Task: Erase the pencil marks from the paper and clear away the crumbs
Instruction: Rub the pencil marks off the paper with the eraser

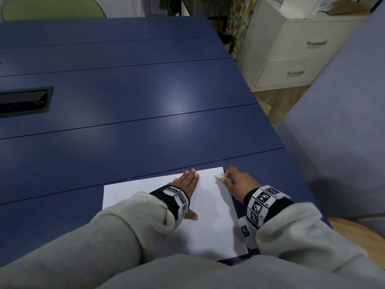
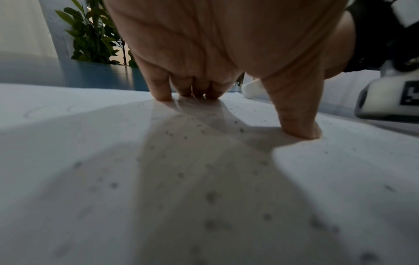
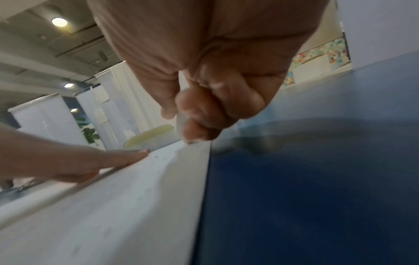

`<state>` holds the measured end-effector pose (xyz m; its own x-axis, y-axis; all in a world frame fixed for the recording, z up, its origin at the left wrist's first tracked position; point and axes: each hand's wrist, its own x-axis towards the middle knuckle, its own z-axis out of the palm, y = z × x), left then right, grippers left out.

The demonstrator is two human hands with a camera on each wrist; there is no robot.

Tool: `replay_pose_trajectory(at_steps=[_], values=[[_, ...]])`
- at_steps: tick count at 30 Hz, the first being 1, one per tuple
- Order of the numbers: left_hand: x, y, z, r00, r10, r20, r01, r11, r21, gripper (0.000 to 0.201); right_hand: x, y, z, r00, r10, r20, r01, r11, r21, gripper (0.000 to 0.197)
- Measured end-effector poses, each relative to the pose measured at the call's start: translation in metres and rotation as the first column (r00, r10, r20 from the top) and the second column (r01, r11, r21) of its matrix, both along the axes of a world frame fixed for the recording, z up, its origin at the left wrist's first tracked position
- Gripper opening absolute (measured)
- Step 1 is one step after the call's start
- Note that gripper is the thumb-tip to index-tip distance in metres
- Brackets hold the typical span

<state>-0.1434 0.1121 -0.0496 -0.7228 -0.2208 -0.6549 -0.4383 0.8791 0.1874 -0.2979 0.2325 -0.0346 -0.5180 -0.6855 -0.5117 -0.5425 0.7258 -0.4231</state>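
A white sheet of paper [image 1: 210, 222] lies on the blue table [image 1: 129, 126] at its near edge. Faint pencil circles [image 1: 125, 192] show at the sheet's far left. Small dark crumbs [image 2: 211, 195] are scattered over the paper. My left hand [image 1: 188, 180] lies flat on the sheet, fingers straight and thumb spread, pressing it down. My right hand [image 1: 226, 176] pinches a small white eraser [image 1: 218, 176] at the paper's far right corner, its tip on the sheet. In the right wrist view the eraser [image 3: 180, 125] is mostly hidden between the fingers.
A black cable hatch [image 1: 25, 101] is set into the table at the left. A white drawer cabinet [image 1: 295, 57] stands beyond the table's right edge, beside a grey-blue partition [image 1: 343, 122]. A green chair back [image 1: 52, 7] shows at the far side.
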Motion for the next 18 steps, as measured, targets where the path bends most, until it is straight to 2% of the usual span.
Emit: replay_pose_trajectory(at_steps=[3,4,6,11,15,18], values=[[0.000,0.000,0.001,1.000,0.001,-0.005,-0.001,1.000,0.001,0.118,0.006,-0.002,0.005,0.990,0.118,-0.071,-0.111,0.989,0.103,0.019],[0.000,0.000,0.000,1.000,0.000,-0.005,0.000,1.000,0.000,0.118,0.006,-0.004,0.006,0.988,0.131,-0.086,-0.119,0.985,0.127,0.024],[0.000,0.000,-0.001,1.000,-0.002,-0.005,0.002,1.000,-0.001,0.118,0.005,-0.009,0.009,0.988,0.115,-0.102,-0.099,0.984,0.149,0.031],[0.000,-0.001,-0.001,1.000,-0.003,-0.016,0.003,1.000,0.001,0.118,0.014,-0.027,0.008,0.997,0.050,-0.051,-0.045,0.994,0.096,0.020],[0.001,-0.001,-0.003,1.000,-0.014,-0.024,0.014,1.000,-0.007,0.119,0.026,-0.037,0.005,0.996,0.078,-0.047,-0.073,0.993,0.094,0.029],[0.001,-0.001,-0.005,0.999,-0.017,-0.034,0.017,1.000,-0.016,0.118,0.021,-0.035,0.007,0.993,0.088,-0.079,-0.079,0.991,0.112,0.023]])
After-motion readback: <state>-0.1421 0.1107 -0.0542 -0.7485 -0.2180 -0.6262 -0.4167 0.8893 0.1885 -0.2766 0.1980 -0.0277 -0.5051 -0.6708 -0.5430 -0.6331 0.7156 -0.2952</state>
